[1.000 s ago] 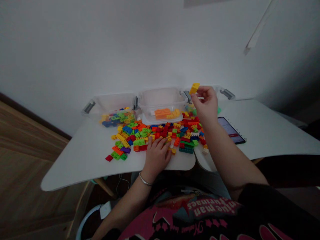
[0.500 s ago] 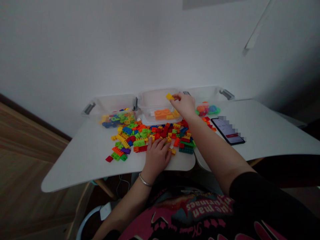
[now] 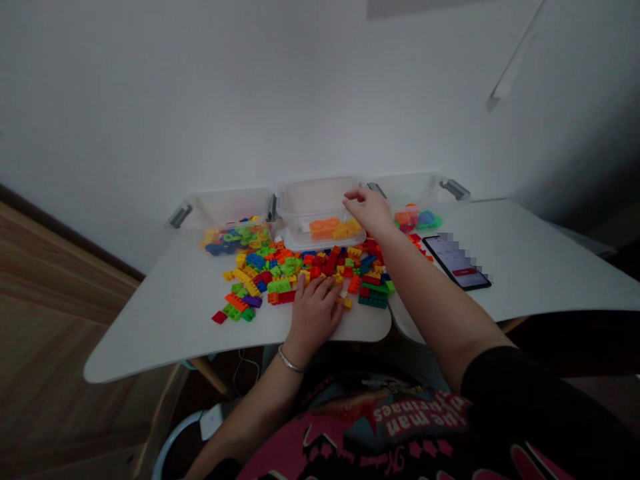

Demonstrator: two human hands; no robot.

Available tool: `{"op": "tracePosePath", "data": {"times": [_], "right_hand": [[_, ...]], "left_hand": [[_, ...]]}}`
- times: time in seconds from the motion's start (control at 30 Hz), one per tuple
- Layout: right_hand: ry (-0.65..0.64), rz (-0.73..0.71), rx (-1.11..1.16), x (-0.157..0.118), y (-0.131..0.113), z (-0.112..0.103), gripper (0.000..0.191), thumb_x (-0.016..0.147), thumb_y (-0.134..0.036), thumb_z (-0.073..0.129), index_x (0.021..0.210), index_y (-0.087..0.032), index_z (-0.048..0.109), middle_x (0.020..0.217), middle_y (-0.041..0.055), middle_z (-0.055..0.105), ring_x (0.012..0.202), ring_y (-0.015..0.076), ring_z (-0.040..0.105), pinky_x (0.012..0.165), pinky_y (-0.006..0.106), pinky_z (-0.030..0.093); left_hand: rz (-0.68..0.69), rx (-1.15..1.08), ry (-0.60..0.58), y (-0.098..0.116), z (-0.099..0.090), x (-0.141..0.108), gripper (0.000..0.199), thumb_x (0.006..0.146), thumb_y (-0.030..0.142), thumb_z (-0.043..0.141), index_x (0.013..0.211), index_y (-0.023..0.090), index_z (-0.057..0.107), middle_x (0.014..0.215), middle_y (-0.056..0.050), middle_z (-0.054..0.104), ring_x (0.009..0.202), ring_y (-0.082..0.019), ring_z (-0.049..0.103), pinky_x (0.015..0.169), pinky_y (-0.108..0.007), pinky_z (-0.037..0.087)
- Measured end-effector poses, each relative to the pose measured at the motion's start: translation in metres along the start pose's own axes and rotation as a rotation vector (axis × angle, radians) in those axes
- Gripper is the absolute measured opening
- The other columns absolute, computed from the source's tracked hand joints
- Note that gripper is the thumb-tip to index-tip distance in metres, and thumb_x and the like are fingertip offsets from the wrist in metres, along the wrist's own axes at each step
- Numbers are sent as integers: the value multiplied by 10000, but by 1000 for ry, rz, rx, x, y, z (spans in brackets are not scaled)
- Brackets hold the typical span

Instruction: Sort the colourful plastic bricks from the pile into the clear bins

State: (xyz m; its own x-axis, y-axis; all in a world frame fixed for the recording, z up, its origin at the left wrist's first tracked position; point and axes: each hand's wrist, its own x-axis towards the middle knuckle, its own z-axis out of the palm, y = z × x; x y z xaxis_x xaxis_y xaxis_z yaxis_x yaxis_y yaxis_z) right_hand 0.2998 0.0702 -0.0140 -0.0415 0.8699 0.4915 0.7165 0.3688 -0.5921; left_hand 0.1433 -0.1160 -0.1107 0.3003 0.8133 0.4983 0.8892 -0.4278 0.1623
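My right hand (image 3: 369,208) hovers over the right side of the clear middle box (image 3: 320,191), fingers curved and a little apart, with nothing in them. Inside that box lie a large orange brick (image 3: 324,229) and several yellow bricks (image 3: 347,229), seen through the clear wall. My left hand (image 3: 315,307) rests with spread fingers at the front edge of a loose pile of coloured building bricks (image 3: 290,267). Its fingertips touch the pile. A yellow brick (image 3: 345,303) lies beside its thumb.
A clear box (image 3: 227,200) on the left holds mixed small pieces (image 3: 240,237). Another clear box (image 3: 415,187) on the right holds orange, blue and green pieces (image 3: 417,219). A phone (image 3: 456,262) lies on the white table (image 3: 530,267). Behind stands a wall.
My right hand has let go of the yellow brick, and more yellow shows in the middle box. My left hand stays where it was.
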Motion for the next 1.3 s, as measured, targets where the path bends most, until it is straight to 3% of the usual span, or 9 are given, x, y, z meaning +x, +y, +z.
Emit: {"op": "tracePosePath", "data": {"times": [0.2,0.37,0.57,0.8,1.07,1.3], "right_hand": [[124,-189,46,-34,7,-16,215,827,-264,603,996,-183,708,996,75,727,950,243,636,928,433,478],[-99,-307,10,-75,13,-6,218,842,-189,572,1009,-181,713,1026,80,737,988,232,650,943,406,483],[-326,-402,-190,-94,13,17,409,844,-122,525,1232,-158,649,1306,100,643,1197,250,574,1064,421,423],[-393,-350,-292,-96,17,30,487,848,-72,459,1305,-166,599,1398,102,568,1247,243,541,1056,376,433],[-322,-197,-273,-99,16,29,257,844,-157,530,1074,-156,646,1069,102,688,1012,241,609,929,355,473],[-238,-118,-269,-98,26,33,184,854,-255,579,1004,-177,651,1006,84,705,985,252,610,903,378,469]], "left_hand": [[1,-6,-3,0,-1,0,304,907,287,560,1186,251,676,1238,-58,682,1163,-267,588,1171,-608,238],[2,-4,-4,0,0,0,303,912,281,553,1189,255,674,1231,-59,683,1163,-267,585,1170,-609,233],[7,3,2,-1,1,0,302,912,288,552,1187,248,672,1228,-47,685,1162,-265,582,1172,-592,237],[5,-4,-9,0,1,0,322,904,273,563,1211,255,658,1239,-44,680,1169,-269,575,1172,-606,234],[10,5,-6,0,0,-1,344,901,283,570,1235,271,647,1238,-49,678,1170,-267,577,1166,-610,248],[9,5,-3,0,-1,0,325,909,282,554,1218,261,655,1234,-41,682,1164,-267,579,1164,-600,252]]}}
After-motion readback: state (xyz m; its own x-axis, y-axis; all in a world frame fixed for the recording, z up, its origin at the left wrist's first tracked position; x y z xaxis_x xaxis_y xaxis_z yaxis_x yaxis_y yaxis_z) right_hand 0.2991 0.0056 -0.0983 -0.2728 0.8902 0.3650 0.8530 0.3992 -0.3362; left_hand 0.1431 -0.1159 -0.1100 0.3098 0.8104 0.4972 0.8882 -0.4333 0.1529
